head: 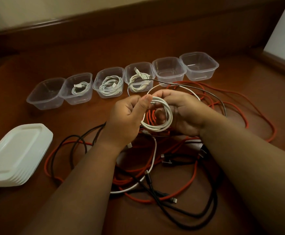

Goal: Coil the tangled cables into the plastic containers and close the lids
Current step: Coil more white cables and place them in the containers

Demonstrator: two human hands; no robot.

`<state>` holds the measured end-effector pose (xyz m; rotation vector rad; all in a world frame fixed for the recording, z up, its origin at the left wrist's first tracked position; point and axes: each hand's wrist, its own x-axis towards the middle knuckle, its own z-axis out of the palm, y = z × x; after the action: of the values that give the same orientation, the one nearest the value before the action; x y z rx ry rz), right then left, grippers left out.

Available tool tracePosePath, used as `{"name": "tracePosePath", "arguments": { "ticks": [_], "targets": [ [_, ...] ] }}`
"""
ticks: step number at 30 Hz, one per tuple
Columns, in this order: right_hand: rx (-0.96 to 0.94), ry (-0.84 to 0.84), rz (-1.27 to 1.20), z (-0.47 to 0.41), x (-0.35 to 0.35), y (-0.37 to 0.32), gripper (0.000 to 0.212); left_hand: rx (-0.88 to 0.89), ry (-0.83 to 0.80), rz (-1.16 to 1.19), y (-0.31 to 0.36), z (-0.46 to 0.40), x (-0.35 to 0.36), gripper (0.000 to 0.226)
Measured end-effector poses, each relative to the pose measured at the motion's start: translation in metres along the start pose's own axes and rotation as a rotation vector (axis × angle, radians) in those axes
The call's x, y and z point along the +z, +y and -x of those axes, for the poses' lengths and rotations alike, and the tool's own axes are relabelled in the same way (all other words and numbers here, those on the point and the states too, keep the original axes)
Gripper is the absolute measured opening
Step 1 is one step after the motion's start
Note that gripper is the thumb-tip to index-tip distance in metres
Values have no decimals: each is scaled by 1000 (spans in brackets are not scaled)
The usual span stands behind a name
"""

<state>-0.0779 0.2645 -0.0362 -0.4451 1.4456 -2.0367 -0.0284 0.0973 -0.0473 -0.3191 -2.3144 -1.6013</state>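
Both my hands are raised above the worktop [155,41], working one white cable [157,128] that is wound into a small coil between them. My left hand [126,116] pinches the top of the coil between thumb and curled fingers [146,100]. My right hand [184,112] holds the coil from the other side, its fingers curled behind and through the loops. One larger loose loop of the same cable rises above my hands.

Six clear plastic containers [167,70] stand in a row at the back of the worktop, all without lids, their rims touching or nearly touching:
- The first from the left [45,94] holds no cable.
- The second [78,89], third [109,83] and fourth [139,77] each hold a coiled white cable.
- The fifth and the sixth [198,66] hold no cable.

A stack of white lids [16,153] lies at the left edge of the worktop, well apart from the containers.

Below and around my hands lies the tangled pile: red cables [240,102] that spread out to the right, black cables [180,211] that loop toward the near edge, and a further white cable [153,150] running through the middle. A thin dark cable [211,92] arcs from in front of the fourth container over to the right.
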Motion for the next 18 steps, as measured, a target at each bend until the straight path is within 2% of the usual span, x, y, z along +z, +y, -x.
{"name": "tracePosePath", "arguments": {
  "ticks": [3, 7, 9, 11, 14, 18],
  "targets": [
    [-31, 64, 3, 0, 3, 1, 16, 22, 43, -85, 0, 0, 1, 59],
    [-139, 175, 75, -2, 3, 5, 27, 21, 134, -176, -1, -1, 0, 54],
    [-226, 206, 230, -1, 2, 6, 22, 33, 173, -216, -3, -1, 0, 51],
    [-355, 254, 510, 1, 3, 8, 12, 45, 205, -264, -4, -1, 1, 49],
    [-474, 372, 769, 0, 6, 13, 13, 58, 211, -276, -8, -1, 1, 49],
    [-471, 393, 689, -2, 8, 13, 14, 81, 216, -272, -11, -2, 2, 53]
  ]
}}
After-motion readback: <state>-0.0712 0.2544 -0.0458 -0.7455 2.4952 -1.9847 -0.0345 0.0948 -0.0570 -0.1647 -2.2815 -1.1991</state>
